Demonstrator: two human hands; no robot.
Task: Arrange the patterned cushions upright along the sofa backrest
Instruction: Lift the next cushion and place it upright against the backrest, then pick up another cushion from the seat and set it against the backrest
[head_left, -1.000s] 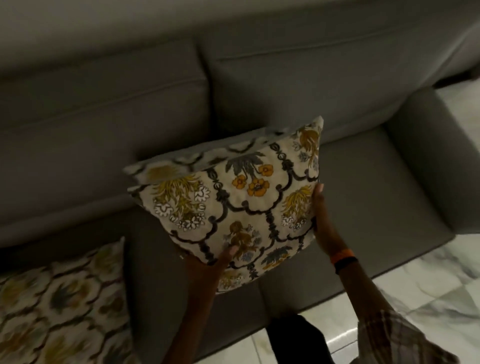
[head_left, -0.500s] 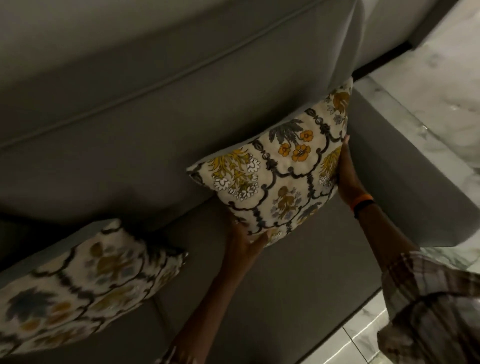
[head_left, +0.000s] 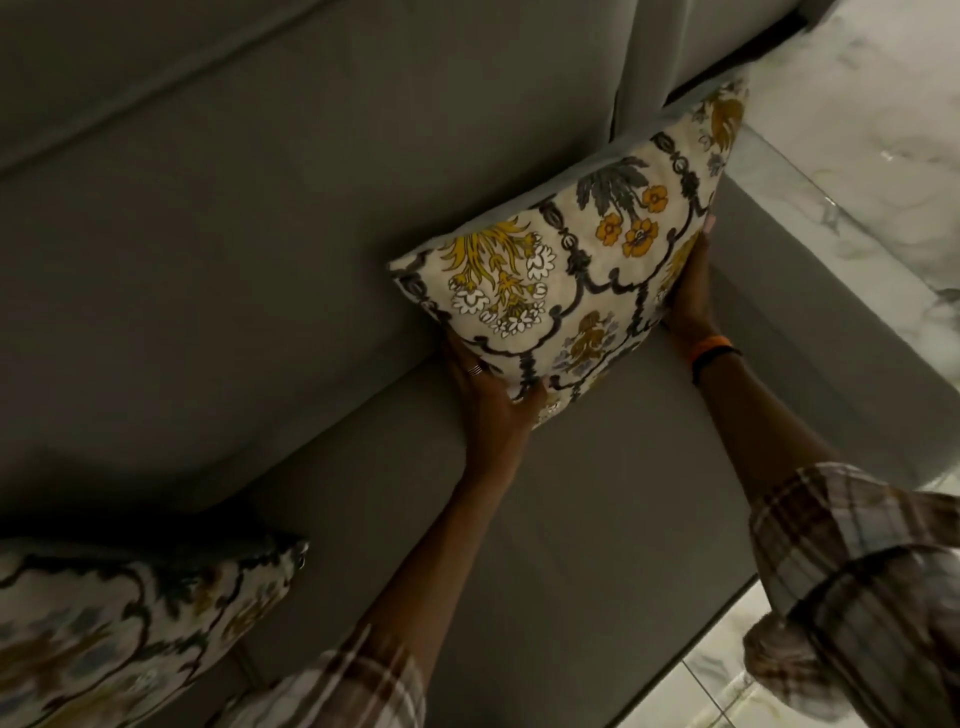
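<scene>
Fingers of left hand (head_left: 493, 395) and right hand (head_left: 688, 291) clamp cushion (head_left: 566, 260), upright on seat (head_left: 597, 519) at backrest (head_left: 311, 234), armrest end. Advice: press back flush, then release.

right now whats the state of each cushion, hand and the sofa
held cushion: upright, tilted, against the backrest beside the armrest
second cushion: on the seat at far left, untouched
left hand: gripping the held cushion's lower corner
right hand: pressed on its right edge
</scene>
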